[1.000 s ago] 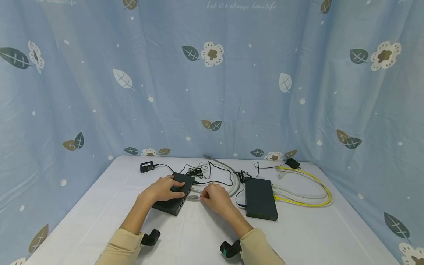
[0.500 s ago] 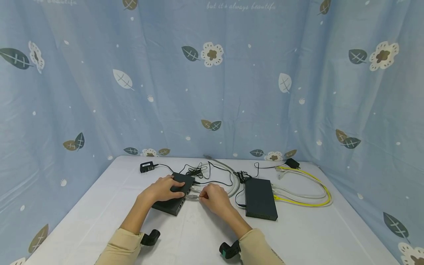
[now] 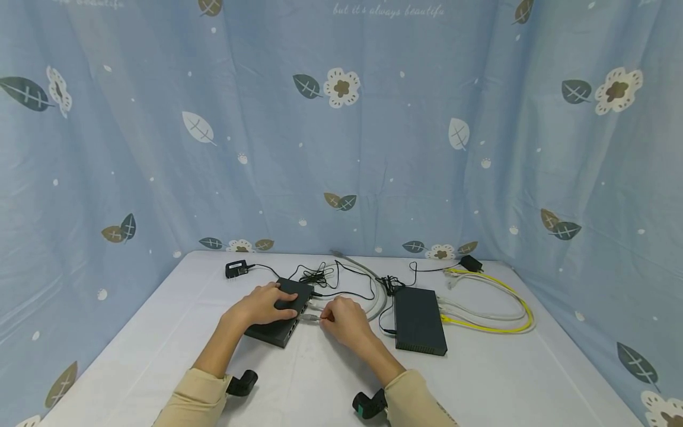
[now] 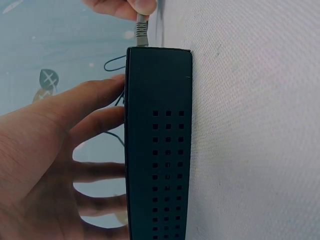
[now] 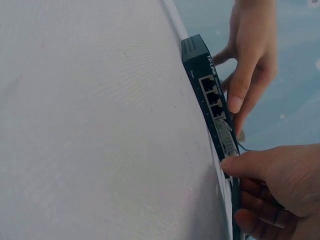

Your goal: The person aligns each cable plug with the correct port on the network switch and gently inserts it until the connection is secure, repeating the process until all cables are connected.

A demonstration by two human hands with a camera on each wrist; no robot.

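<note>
My left hand [image 3: 262, 305] rests on top of a black network switch [image 3: 273, 334], its fingers spread flat over the casing. My right hand [image 3: 347, 321] pinches a grey network cable [image 3: 309, 318] just behind its plug, at the switch's port side. Up close in the right wrist view, the cable's plug [image 5: 227, 140] sits at a port, beyond a few bare ports [image 5: 208, 84]. How deep it sits cannot be told. From the left wrist view the grey boot [image 4: 142, 34] meets the switch's edge, fingertips around the cable above it.
A second black switch [image 3: 420, 320] lies to the right, with yellow [image 3: 525, 302] and white cables plugged in. Behind are bundled black cords [image 3: 316, 277] and two power adapters, one left [image 3: 237, 268] and one right [image 3: 471, 263]. A patterned blue curtain [image 3: 341, 154] backs the white table.
My right hand and the grey cable's plug have shifted slightly left, closer against the switch. The left hand has stayed in place on the casing.
</note>
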